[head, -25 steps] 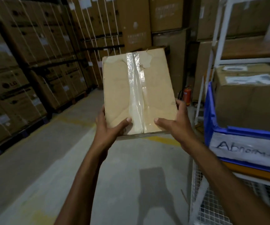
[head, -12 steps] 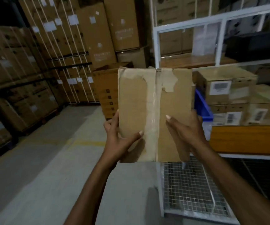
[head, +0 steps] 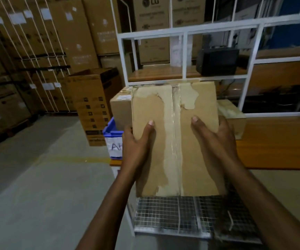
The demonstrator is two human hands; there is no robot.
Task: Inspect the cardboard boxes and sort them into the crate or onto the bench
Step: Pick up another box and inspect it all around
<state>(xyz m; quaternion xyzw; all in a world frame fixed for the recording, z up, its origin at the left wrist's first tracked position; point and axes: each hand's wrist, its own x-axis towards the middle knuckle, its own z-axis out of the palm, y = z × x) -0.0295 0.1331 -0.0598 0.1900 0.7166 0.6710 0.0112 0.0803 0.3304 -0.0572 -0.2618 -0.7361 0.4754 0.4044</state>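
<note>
— Item one, cardboard box (head: 176,141), location?
— Above the bench (head: 275,145) edge, nearer than before; blue crate (head: 112,130) now at its left.
— Grip?
— Left hand (head: 136,143) and right hand (head: 215,139) clasped its sides, thumbs flat on top.

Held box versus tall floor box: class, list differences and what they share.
The held box sits in the left hand and right hand; the tall box stands on the floor. The held box is taped shut, face torn; the tall box is open-topped. The tall box bears black symbols; the held box shows none. Both are brown cardboard.
</note>
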